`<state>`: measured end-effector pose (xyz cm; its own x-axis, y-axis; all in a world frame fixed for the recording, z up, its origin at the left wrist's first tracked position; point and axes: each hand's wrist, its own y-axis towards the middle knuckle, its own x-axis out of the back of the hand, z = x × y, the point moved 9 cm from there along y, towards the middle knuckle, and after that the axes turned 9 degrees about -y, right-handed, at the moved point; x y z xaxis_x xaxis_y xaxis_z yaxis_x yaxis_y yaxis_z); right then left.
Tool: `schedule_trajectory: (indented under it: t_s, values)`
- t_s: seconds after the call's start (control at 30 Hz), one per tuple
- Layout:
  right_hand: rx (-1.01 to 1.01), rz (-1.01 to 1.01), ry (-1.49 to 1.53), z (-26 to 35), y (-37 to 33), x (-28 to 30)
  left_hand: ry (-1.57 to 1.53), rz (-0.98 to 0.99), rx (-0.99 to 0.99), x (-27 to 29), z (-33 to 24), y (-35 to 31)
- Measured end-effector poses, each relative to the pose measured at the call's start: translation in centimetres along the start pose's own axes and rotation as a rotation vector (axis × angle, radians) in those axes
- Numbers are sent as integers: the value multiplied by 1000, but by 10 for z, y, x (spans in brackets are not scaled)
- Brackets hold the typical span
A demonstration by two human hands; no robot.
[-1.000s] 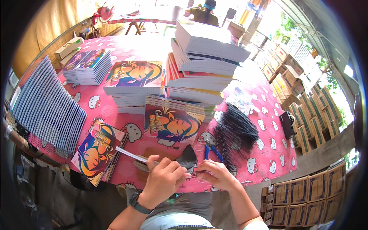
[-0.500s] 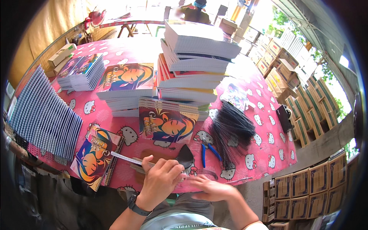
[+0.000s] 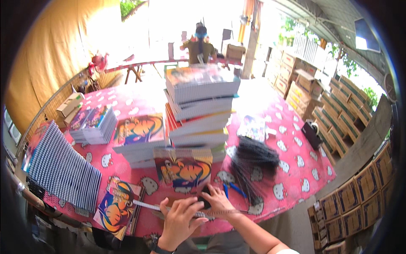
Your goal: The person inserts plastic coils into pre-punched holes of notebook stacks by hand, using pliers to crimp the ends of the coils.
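Note:
My left hand [image 3: 179, 222], a dark watch at its wrist, curls over a long white-edged booklet [image 3: 146, 205] lying edge-on to me, thumb on the near side. A thin brownish binding coil [image 3: 224, 211] stretches right from those fingers, passing across my right wrist. My right hand [image 3: 218, 200] has its fingers around a curved black piece [image 3: 205, 202], partly hidden by the hand. Just right of it lie blue-handled pliers [image 3: 237, 190], and beyond them a heap of black binding coils [image 3: 259, 156]. A colourful spiral notebook [image 3: 117, 207] is left of my left hand.
Ahead on the pink patterned tablecloth [image 3: 292, 178] rise a tall book stack [image 3: 203, 91] and an illustrated notebook [image 3: 182, 169]. Bound notebooks [image 3: 67, 167] fill the left edge. Cardboard boxes [image 3: 351, 201] stand on the right; a person [image 3: 201, 48] is at a far table.
My right hand has moved forward onto the black piece. My left fingers are straighter than before. The view has tilted up, so the far table and person show more.

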<state>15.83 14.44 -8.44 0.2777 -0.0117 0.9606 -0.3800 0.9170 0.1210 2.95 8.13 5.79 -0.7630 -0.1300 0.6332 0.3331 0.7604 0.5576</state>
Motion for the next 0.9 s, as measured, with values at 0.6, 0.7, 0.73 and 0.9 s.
schedule_trajectory:
  t_s: [0.6,0.7,0.73,0.9]
  values:
    - [186,227,1136,43,-13,75,12,-41,106,13,35,-30]
    - [220,139,1206,42,-12,91,25,-53,102,14,32,-32]
    - [256,147,1152,50,-15,96,23,-44,99,14,31,-31]
    - [51,151,890,26,-5,72,-60,-51,145,14,36,-30]
